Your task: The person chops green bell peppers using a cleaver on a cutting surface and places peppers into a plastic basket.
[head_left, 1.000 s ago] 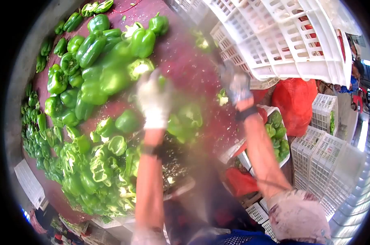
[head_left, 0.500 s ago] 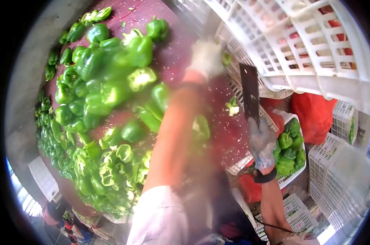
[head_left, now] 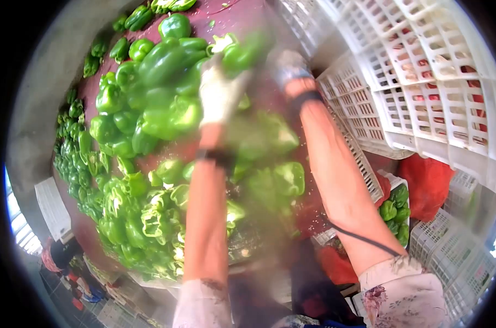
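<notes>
My left hand [head_left: 220,95], in a pale glove, is closed on a green pepper [head_left: 245,52], which is blurred by motion. To its right, my gloved right hand [head_left: 289,66] is closed on a knife, whose blade is only a faint grey smear above the fingers. Both hands are over the dark red table [head_left: 226,8]. Beside my left hand lies a heap of whole green peppers [head_left: 166,63]. Cut pepper pieces [head_left: 155,218] are piled nearer to me, left of my left forearm.
White crates [head_left: 423,71] stand at the upper right. Below them are a red mesh sack [head_left: 427,183] and a box of green peppers [head_left: 395,210]. Stacked crates [head_left: 450,246] stand at the lower right. Another person [head_left: 59,254] is at the lower left.
My left hand has come back left from beside the crates to the pepper heap. My right hand has swung up and left over the table, and the knife blade, sharp before, is now blurred.
</notes>
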The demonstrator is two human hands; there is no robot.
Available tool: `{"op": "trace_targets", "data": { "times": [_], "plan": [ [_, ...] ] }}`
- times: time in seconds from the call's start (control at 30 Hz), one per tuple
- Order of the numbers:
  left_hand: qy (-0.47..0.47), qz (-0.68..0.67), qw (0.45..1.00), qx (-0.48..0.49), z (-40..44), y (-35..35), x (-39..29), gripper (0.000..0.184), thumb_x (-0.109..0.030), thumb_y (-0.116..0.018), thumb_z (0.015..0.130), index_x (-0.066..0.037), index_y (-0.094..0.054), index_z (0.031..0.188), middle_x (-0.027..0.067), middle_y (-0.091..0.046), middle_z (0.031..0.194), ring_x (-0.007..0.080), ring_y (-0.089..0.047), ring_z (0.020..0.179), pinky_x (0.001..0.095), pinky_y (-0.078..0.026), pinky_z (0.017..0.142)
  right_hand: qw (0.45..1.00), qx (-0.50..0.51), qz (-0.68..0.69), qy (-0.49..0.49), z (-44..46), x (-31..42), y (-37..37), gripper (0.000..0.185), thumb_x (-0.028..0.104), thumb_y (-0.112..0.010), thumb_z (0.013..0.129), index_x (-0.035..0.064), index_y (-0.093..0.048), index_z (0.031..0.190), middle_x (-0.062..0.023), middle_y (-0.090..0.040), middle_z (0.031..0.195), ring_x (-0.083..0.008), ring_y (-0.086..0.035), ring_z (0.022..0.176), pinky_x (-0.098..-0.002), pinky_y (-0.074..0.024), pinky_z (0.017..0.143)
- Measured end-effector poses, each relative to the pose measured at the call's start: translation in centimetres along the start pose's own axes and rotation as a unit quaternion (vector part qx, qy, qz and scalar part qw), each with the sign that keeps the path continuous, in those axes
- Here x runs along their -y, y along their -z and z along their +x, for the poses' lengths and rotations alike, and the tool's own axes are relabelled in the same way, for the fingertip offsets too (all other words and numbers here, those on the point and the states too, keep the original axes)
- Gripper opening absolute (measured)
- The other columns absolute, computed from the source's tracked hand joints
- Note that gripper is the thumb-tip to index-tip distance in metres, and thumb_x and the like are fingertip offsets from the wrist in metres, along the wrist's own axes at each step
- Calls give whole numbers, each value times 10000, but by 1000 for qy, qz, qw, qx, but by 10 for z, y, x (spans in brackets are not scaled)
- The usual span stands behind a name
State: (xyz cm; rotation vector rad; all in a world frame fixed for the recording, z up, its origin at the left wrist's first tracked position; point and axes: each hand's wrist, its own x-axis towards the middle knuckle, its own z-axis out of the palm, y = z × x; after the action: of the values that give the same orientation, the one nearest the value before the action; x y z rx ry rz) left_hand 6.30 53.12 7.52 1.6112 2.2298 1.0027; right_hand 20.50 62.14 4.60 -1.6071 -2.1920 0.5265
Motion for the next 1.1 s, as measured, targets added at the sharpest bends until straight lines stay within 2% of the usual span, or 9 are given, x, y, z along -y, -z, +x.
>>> {"op": "trace_targets", "data": {
  "times": [0.03,0.17,0.27,0.37,0.67,0.77,0.87,1.0,1.1],
  "plan": [
    [38,30,998,39,7,-14,1,769,-396,-782,662,-90,-482,1302,241,-534,1180,374,-539,1106,414,-455,937,993,80,43,-74,10,-5,-21,242,105,-518,839,31,-676,1005,-184,-650,1011,-345,-641,880,-408,-513,789],
    [108,100,979,140,28,-27,-16,902,-405,-802,606,-137,-405,1370,239,-513,1235,401,-511,1148,437,-450,969,953,143,-217,154,22,-34,-8,256,127,-483,870,22,-699,957,-209,-676,951,-338,-680,821,-438,-538,689],
    [140,162,964,160,12,1,-24,816,-341,-783,634,-180,-431,1353,214,-524,1230,379,-508,1164,439,-458,965,887,61,-355,289,-7,-37,-16,225,133,-491,863,65,-702,899,-135,-674,814,-310,-672,703,-432,-532,620],
    [64,135,972,181,-42,25,-11,774,-240,-766,602,-202,-455,1309,151,-536,1178,361,-510,1122,452,-470,932,900,-53,-194,388,-56,-59,-31,138,155,-518,854,113,-649,837,-56,-580,648,-214,-609,554,-380,-496,475],
    [103,202,958,175,-171,148,26,768,-198,-816,566,-182,-480,1256,148,-534,1155,346,-526,1061,451,-462,906,943,159,-95,276,-227,60,-34,140,136,-569,822,29,-634,884,-142,-645,666,-274,-645,533,-415,-513,443],
    [215,-95,969,78,-218,176,73,777,-121,-819,583,-174,-459,1269,119,-551,1139,268,-560,1027,371,-495,897,933,195,-112,280,-273,73,-54,166,137,-550,835,50,-646,938,-120,-652,682,-261,-652,549,-414,-519,459],
    [340,-308,888,36,-214,203,73,821,-68,-805,597,-180,-434,1321,119,-552,1168,251,-577,995,340,-512,879,939,237,-94,232,-278,93,-18,160,140,-539,858,92,-650,963,-113,-637,748,-275,-643,583,-416,-518,493],
    [340,-388,857,-21,-212,201,102,771,-33,-763,644,-128,-446,1340,126,-563,1164,262,-593,981,377,-534,847,971,47,-35,233,-277,90,-12,130,146,-526,891,77,-633,918,-122,-588,818,-297,-626,639,-418,-511,525],
    [318,-400,860,-2,-200,183,92,736,-86,-749,725,-83,-390,1367,170,-561,1156,254,-601,965,348,-533,819,960,38,-212,181,-259,88,-22,179,197,-519,914,57,-631,920,-175,-615,793,-331,-635,653,-450,-507,566]
  ]
}}
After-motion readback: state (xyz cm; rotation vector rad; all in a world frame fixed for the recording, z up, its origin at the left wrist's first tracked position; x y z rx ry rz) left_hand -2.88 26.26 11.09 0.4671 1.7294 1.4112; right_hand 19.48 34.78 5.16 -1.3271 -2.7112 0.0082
